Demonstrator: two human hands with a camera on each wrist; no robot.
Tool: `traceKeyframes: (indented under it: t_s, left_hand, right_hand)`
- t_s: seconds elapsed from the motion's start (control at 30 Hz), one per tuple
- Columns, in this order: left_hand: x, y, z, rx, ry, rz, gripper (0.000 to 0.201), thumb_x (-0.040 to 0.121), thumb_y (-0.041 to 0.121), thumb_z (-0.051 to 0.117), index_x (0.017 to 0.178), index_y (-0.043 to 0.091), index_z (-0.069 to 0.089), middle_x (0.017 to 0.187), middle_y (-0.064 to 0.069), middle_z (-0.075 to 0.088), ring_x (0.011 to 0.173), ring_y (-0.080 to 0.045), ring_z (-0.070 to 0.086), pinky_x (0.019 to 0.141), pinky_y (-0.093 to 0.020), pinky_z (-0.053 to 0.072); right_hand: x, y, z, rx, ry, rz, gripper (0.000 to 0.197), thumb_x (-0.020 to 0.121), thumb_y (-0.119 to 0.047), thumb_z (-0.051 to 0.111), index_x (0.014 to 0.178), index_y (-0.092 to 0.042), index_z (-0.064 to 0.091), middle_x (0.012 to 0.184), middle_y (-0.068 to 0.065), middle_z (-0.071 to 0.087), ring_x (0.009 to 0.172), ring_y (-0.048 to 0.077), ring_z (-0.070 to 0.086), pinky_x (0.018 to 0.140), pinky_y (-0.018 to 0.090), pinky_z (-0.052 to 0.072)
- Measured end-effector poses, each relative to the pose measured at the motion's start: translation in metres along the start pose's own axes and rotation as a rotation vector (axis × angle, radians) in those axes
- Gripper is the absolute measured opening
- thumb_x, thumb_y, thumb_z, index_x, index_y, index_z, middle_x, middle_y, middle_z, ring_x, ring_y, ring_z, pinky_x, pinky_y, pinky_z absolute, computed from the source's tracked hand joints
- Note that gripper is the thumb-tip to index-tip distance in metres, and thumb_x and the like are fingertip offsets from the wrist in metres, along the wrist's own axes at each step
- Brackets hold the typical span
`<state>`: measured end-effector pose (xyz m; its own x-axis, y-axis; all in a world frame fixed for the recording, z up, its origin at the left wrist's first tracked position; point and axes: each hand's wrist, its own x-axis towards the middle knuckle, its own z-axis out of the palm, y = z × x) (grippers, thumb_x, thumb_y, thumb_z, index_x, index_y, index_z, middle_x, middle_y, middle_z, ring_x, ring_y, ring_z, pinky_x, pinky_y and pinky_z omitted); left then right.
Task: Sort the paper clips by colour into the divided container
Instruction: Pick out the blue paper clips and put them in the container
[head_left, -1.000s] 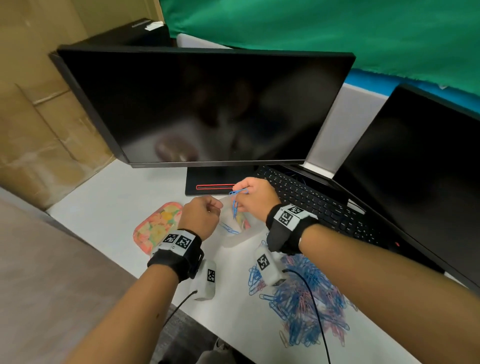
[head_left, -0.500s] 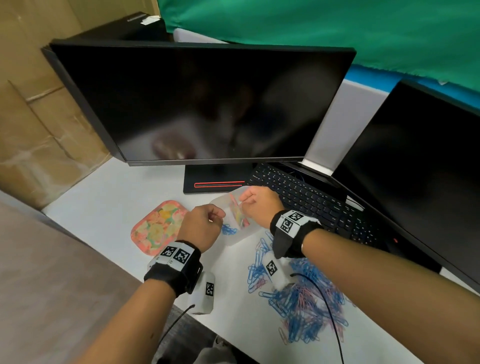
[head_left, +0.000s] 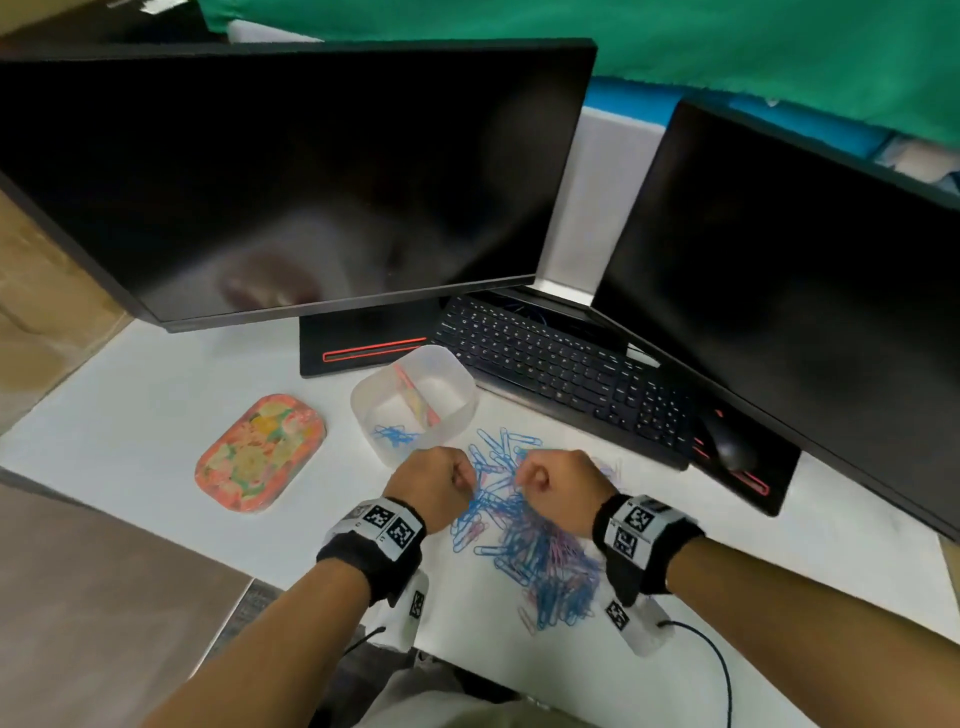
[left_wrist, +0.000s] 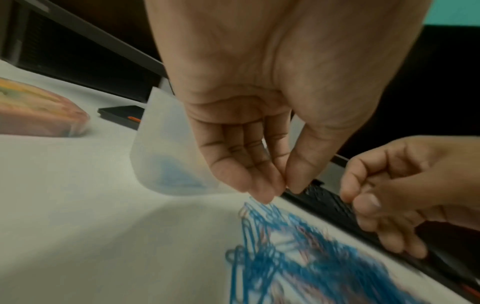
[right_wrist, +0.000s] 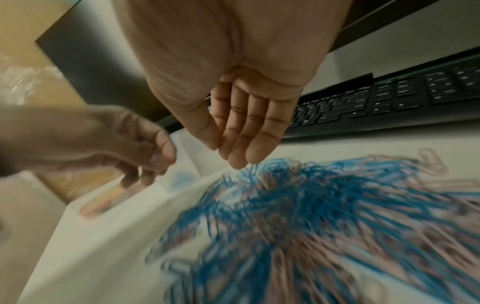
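Note:
A translucent divided container (head_left: 453, 374) stands in front of the monitor base, with a pink-and-yellow divider and a few blue clips (head_left: 393, 434) in its near-left compartment. A pile of blue and pink paper clips (head_left: 524, 530) lies on the white desk just nearer than it. My left hand (head_left: 447, 480) hovers over the pile's far end. Its thumb tip meets its fingertips (left_wrist: 281, 190) just above the blue clips (left_wrist: 306, 246), and I see no clip between them. My right hand (head_left: 545, 478) hovers beside it, fingers straight and together (right_wrist: 226, 154), their tips just over the pile (right_wrist: 311, 205), holding nothing.
A floral lid (head_left: 260, 452) lies left of the container. A black keyboard (head_left: 561, 369) and a mouse (head_left: 727, 447) sit behind and to the right of the pile. Two dark monitors (head_left: 291, 171) stand at the back. The desk's front edge is near my wrists.
One second ago my right hand held blue clips over the container, then reached into it. Both hands have now drawn back to the pile, and the right hand holds nothing.

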<state>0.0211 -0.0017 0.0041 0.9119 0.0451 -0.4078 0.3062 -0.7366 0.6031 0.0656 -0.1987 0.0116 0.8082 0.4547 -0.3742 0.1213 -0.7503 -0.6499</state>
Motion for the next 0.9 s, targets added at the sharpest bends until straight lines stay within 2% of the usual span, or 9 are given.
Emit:
traceKeyframes:
  t_s: [0.13, 0.23, 0.3, 0.43, 0.6, 0.8, 0.9]
  left_hand:
    - [-0.002, 0.005, 0.028, 0.193, -0.104, 0.024, 0.014, 0.080, 0.019, 0.054, 0.085, 0.025, 0.066, 0.094, 0.003, 0.070, 0.090, -0.020, 0.064, 0.078, -0.027, 0.051]
    - [-0.005, 0.004, 0.045, 0.320, -0.132, 0.028, 0.014, 0.080, 0.023, 0.054, 0.091, 0.026, 0.062, 0.099, 0.000, 0.066, 0.092, -0.023, 0.062, 0.071, -0.026, 0.043]
    - [-0.004, 0.003, 0.052, 0.353, -0.100, 0.029, 0.019, 0.078, 0.023, 0.055, 0.097, 0.023, 0.057, 0.102, -0.002, 0.061, 0.095, -0.025, 0.061, 0.072, -0.028, 0.044]
    - [-0.002, -0.002, 0.054, 0.340, -0.038, -0.002, 0.021, 0.082, 0.027, 0.057, 0.101, 0.019, 0.051, 0.104, -0.004, 0.055, 0.093, -0.028, 0.059, 0.077, -0.034, 0.048]
    - [0.001, -0.006, 0.050, 0.299, -0.041, -0.036, 0.012, 0.083, 0.020, 0.053, 0.094, 0.022, 0.057, 0.102, -0.005, 0.065, 0.092, -0.028, 0.061, 0.078, -0.032, 0.050]
    - [0.001, -0.009, 0.047, 0.199, -0.028, -0.036, 0.018, 0.085, 0.017, 0.052, 0.098, 0.025, 0.061, 0.102, -0.004, 0.067, 0.092, -0.026, 0.062, 0.082, -0.032, 0.052]
    - [0.002, -0.013, 0.047, 0.142, 0.006, -0.023, 0.023, 0.087, 0.017, 0.052, 0.106, 0.024, 0.063, 0.107, -0.004, 0.068, 0.096, -0.025, 0.063, 0.085, -0.030, 0.051]
  right_hand:
    - [-0.024, 0.019, 0.026, -0.213, -0.162, -0.031, 0.011, 0.081, -0.014, 0.054, 0.079, -0.020, 0.063, 0.076, -0.004, 0.064, 0.074, 0.016, 0.061, 0.071, 0.027, 0.051]
    - [-0.033, 0.024, 0.041, -0.337, -0.195, -0.084, 0.007, 0.081, -0.018, 0.054, 0.081, -0.021, 0.060, 0.090, 0.000, 0.065, 0.083, 0.022, 0.061, 0.072, 0.029, 0.049]
    - [-0.038, 0.024, 0.048, -0.365, -0.182, -0.125, 0.005, 0.082, -0.016, 0.054, 0.083, -0.018, 0.059, 0.094, 0.003, 0.063, 0.085, 0.025, 0.059, 0.073, 0.031, 0.049]
    - [-0.041, 0.027, 0.058, -0.349, -0.114, -0.143, 0.012, 0.083, -0.006, 0.050, 0.087, -0.012, 0.058, 0.097, 0.006, 0.060, 0.086, 0.025, 0.056, 0.073, 0.030, 0.045]
    - [-0.037, 0.031, 0.061, -0.315, -0.092, -0.110, 0.023, 0.080, 0.002, 0.047, 0.094, -0.013, 0.057, 0.100, 0.005, 0.059, 0.089, 0.025, 0.055, 0.075, 0.032, 0.046]
    - [-0.034, 0.035, 0.055, -0.336, -0.060, -0.131, 0.020, 0.083, -0.002, 0.051, 0.095, -0.016, 0.056, 0.100, 0.001, 0.058, 0.085, 0.019, 0.054, 0.072, 0.028, 0.045]
    - [-0.034, 0.036, 0.055, -0.371, -0.032, -0.180, 0.015, 0.088, -0.010, 0.050, 0.101, -0.017, 0.057, 0.106, 0.000, 0.056, 0.092, 0.018, 0.054, 0.078, 0.029, 0.047]
